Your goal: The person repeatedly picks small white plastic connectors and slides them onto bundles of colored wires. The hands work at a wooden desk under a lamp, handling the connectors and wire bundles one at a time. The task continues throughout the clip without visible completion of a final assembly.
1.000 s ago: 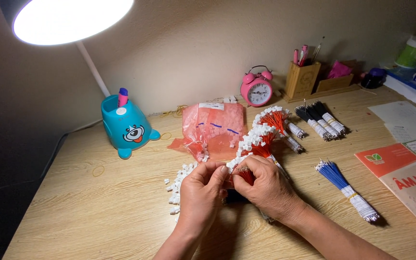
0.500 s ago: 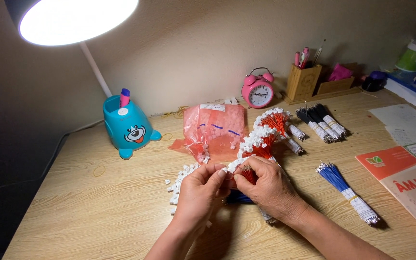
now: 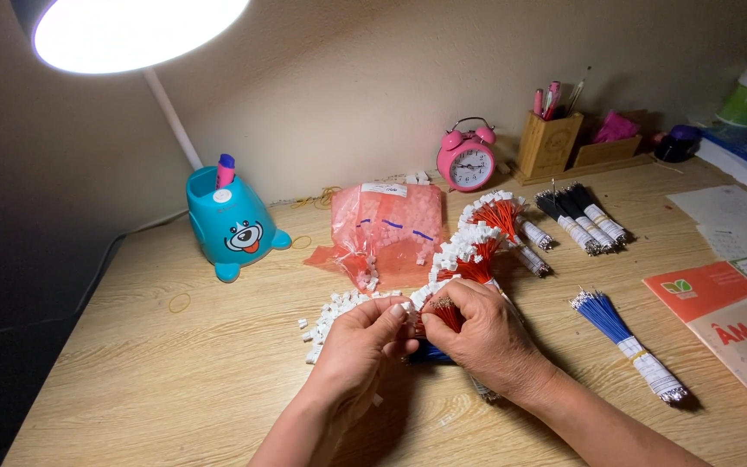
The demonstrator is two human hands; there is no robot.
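Observation:
My left hand (image 3: 358, 342) pinches a small white connector at its fingertips, just left of my right hand (image 3: 483, 333). My right hand grips a bundle of red wires (image 3: 477, 251) whose ends carry a row of white connectors (image 3: 462, 246). The two hands touch at the fingertips over the wooden desk (image 3: 175, 372). A loose heap of white connectors (image 3: 328, 316) lies on the desk just left of my left hand. Behind them sits a pink plastic bag of connectors (image 3: 388, 232).
A blue wire bundle (image 3: 624, 342) lies to the right, black wire bundles (image 3: 583, 220) farther back. A blue bear-shaped lamp base (image 3: 231, 225), pink alarm clock (image 3: 467, 160), wooden pen holder (image 3: 548, 143) and orange booklets (image 3: 719, 303) stand around. A rubber band (image 3: 180, 302) lies left.
The hands have stayed together over the same spot, with only small finger movement at the connector. The view shifted slightly.

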